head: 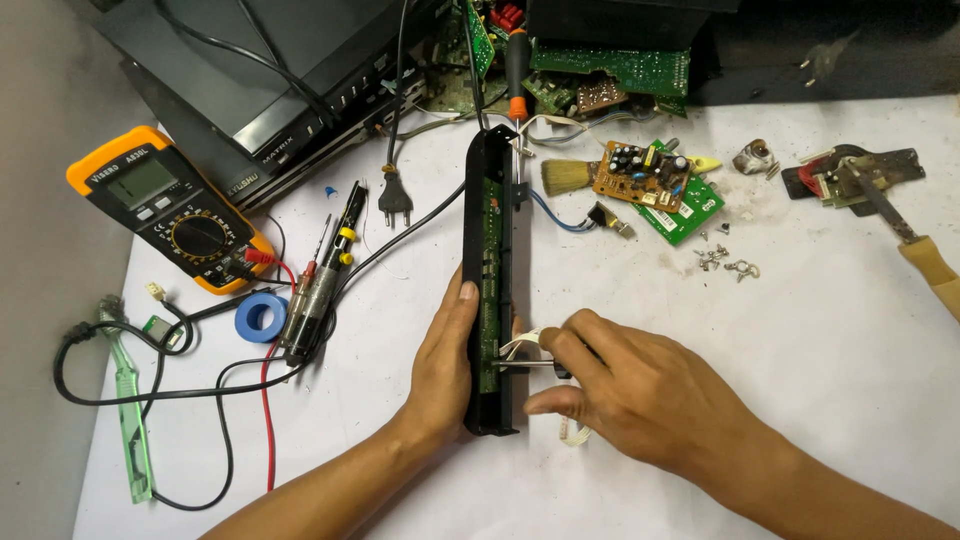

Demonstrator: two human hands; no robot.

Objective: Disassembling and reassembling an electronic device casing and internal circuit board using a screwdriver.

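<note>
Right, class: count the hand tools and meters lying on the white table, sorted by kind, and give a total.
Multimeter: 1
Screwdrivers: 2, one orange-handled, one in the right hand
Brush: 1
Tape roll, blue: 1
Soldering iron: 1
Total: 6

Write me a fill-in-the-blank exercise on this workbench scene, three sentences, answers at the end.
1. The left hand steadies a long ____ panel set on edge.
2. The right hand drives a ____ into the panel's side.
3. The multimeter has an ____ casing.

Answers: black; screwdriver; orange
</note>
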